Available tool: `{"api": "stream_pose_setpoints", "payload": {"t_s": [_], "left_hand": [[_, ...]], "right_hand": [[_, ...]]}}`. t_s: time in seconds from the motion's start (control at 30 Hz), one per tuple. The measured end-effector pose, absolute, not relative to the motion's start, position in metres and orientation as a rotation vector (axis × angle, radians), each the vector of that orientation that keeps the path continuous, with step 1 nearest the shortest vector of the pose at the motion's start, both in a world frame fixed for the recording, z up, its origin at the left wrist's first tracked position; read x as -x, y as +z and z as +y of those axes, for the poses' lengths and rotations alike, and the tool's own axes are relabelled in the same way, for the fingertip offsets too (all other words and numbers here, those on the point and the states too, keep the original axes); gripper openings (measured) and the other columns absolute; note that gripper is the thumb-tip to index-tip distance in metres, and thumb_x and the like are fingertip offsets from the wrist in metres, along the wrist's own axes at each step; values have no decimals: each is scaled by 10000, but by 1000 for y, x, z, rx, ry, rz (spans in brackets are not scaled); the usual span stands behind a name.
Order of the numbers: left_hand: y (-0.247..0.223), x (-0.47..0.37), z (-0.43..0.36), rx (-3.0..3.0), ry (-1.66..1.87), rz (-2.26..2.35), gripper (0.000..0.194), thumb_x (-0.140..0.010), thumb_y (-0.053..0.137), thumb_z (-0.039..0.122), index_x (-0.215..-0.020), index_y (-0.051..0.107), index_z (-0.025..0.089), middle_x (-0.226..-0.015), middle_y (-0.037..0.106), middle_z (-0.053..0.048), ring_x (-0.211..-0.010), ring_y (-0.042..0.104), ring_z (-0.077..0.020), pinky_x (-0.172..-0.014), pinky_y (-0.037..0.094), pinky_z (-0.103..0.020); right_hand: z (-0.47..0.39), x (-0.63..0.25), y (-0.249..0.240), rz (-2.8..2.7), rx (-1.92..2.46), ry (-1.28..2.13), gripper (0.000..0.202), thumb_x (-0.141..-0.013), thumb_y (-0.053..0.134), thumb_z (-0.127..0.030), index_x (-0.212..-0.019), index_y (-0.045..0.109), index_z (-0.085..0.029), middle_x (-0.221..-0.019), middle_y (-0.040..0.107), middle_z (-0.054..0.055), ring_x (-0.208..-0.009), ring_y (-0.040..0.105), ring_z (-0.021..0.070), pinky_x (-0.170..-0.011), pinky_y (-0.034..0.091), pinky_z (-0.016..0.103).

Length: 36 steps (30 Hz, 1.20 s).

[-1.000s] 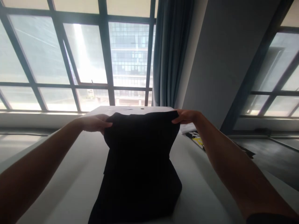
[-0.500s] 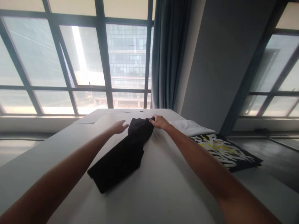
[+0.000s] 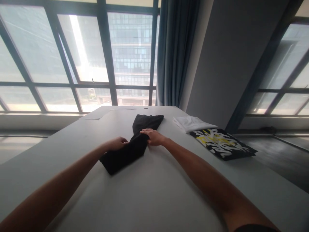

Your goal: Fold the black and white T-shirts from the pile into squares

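Observation:
A black garment (image 3: 131,157) lies lengthwise on the white table, folded into a narrow strip, its kind unclear. Its far part (image 3: 147,122) spreads flat and wider beyond my hands. My left hand (image 3: 117,143) grips the left edge of the strip, its fingertips partly hidden against the dark cloth. On the opposite edge, near the narrow middle, my right hand (image 3: 154,137) holds the cloth with fingers over the top and the thumb lower down. The near end of the strip rests on the tabletop toward me.
To the right on the white table (image 3: 149,199) lie a folded white cloth (image 3: 193,123) and a black item with white and yellow lettering (image 3: 220,143). Thin white sheets (image 3: 93,116) lie at the far left. Windows, a curtain (image 3: 170,58) and a pillar stand behind.
My right hand has let go of the garment's far end and moved nearer to its middle. My left hand, open and apart before, has come down onto the left edge. The view has tilted slightly downward.

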<state>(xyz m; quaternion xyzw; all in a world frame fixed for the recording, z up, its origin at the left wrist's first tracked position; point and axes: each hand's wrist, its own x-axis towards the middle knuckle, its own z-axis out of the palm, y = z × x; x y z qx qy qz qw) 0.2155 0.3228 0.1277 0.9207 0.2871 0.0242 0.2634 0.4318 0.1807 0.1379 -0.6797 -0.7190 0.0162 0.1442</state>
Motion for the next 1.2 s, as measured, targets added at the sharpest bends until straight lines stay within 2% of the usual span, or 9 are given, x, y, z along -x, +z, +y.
{"api": "stream_pose_setpoints", "payload": {"t_s": [0.2,0.33,0.53,0.6,0.7,0.83,0.93,1.07,1.2], "left_hand": [[148,-189,267,-2474,279,488,736,-809,518,718,-1299,641,183,-1186,718,-87,-1043,647,-274,-907,497,-355],[147,-172,253,-2230,247,369,773,-866,409,765,-1320,618,175,-1236,695,-116,-1100,614,-277,-863,509,-359],[129,-172,244,-2130,204,84,512,-872,631,536,-1230,689,175,-1265,693,-126,-1133,626,-287,-968,493,-420],[122,-173,243,-2161,247,5,463,-870,654,454,-1249,675,189,-1337,655,-130,-1224,592,-291,-1034,462,-443],[110,-171,245,-2329,367,38,505,-828,689,390,-1298,631,216,-1437,575,-125,-1307,527,-291,-1029,472,-438],[103,-169,251,-2491,490,233,336,-833,584,290,-1131,697,186,-1089,736,-84,-984,663,-225,-823,549,-341],[110,-167,251,-2458,604,389,394,-761,527,186,-1120,690,172,-849,730,-28,-733,639,-170,-688,541,-300],[128,-155,252,-2225,506,327,449,-703,537,173,-1126,686,145,-815,703,-26,-608,605,-143,-544,513,-263],[142,-138,255,-1986,121,88,369,-727,681,271,-1066,712,129,-824,723,-58,-622,652,-160,-571,544,-279]], "right_hand": [[148,-440,134,-2119,2090,-99,371,-791,631,-82,-1118,726,-228,-1117,711,65,-982,669,207,-843,487,274],[118,-463,133,-1981,2308,-16,252,-766,603,-33,-894,742,-199,-985,723,45,-885,671,187,-748,492,249],[104,-437,120,-1981,1864,-217,684,-717,732,-92,-1371,565,-203,-1450,517,122,-1284,523,267,-1067,437,398],[107,-425,111,-2079,1799,-232,645,-687,743,-75,-1306,620,-207,-1478,497,126,-1361,448,304,-1109,394,454],[111,-419,101,-2106,1806,-232,390,-740,654,-39,-1093,713,-193,-1336,621,109,-1245,554,282,-1052,436,439],[109,-429,100,-2068,1753,-236,350,-770,546,13,-997,727,-181,-1104,718,75,-1057,635,227,-987,471,388],[103,-442,106,-2048,1661,-191,393,-746,514,36,-989,734,-182,-1076,722,69,-1058,632,217,-990,475,371],[92,-466,112,-1926,1592,-73,435,-686,486,52,-932,754,-187,-1055,718,64,-1039,647,200,-1002,478,356],[77,-486,115,-1795,1684,150,316,-743,546,-37,-914,760,-196,-1090,722,64,-1063,658,215,-946,514,355]]}}
